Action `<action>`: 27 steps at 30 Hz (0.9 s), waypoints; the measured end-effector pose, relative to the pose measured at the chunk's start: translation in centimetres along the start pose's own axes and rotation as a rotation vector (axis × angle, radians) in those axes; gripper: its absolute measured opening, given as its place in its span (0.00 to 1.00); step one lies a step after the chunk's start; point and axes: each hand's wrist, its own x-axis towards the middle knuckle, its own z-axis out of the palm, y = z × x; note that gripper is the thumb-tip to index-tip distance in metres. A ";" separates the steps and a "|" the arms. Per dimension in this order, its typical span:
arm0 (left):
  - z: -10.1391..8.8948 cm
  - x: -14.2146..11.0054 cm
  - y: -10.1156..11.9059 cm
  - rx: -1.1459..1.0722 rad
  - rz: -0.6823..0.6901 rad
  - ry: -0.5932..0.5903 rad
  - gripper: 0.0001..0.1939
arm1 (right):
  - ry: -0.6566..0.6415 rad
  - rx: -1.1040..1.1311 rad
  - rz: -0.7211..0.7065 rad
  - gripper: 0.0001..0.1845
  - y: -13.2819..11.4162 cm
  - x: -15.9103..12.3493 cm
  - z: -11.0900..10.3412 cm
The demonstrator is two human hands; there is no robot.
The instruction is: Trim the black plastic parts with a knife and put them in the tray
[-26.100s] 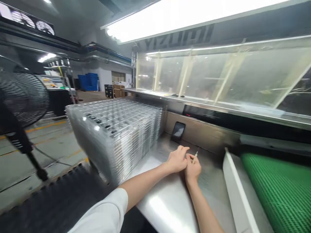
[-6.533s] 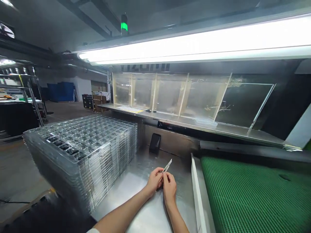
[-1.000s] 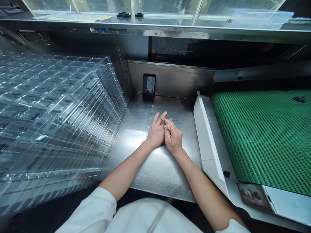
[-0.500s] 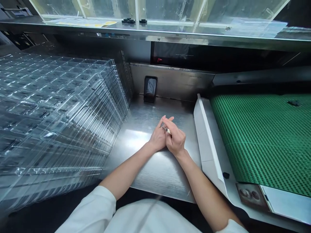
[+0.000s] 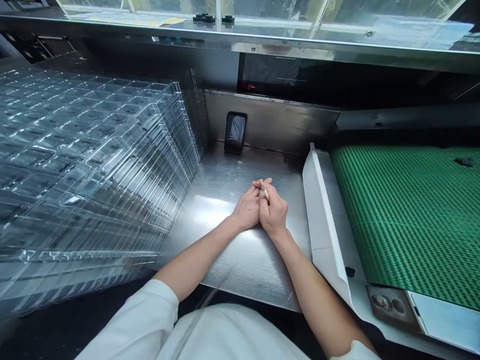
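The brushed-metal table (image 5: 251, 265) spread beneath the fingers (image 5: 273, 192), a patch of glare at their left. The right hand (image 5: 276, 211) pinched a slim pale tool (image 5: 266, 193); something thin and dark by its end was too small to make out. The left hand (image 5: 246, 209) met the right side by side, probably to steady so small a piece; whether its partly covered fingers gripped anything, I could not tell.

Right of the fingers stood a white guard (image 5: 323, 220), likely walling off the green belt (image 5: 405, 215) beyond; stacked clear trays (image 5: 123, 155) rose at their left, seemingly within reach. Ahead of the fingers, a black phone (image 5: 236, 131) leaned on a metal back panel (image 5: 288, 125). Farthest, 2 black pieces (image 5: 203, 19) sat on a shelf (image 5: 285, 47) behind dusty clear panels (image 5: 270, 15).
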 end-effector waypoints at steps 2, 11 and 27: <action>0.0 0.0 -0.1 -0.020 0.002 -0.004 0.24 | 0.007 0.032 0.020 0.19 0.2 -0.1 0.1; -0.1 0.2 0.2 -0.025 -0.008 0.013 0.22 | 0.006 0.086 0.077 0.18 -0.2 0.0 0.1; -0.4 0.2 0.5 -0.063 -0.039 0.036 0.22 | 0.006 0.127 0.111 0.17 -0.6 0.2 -0.1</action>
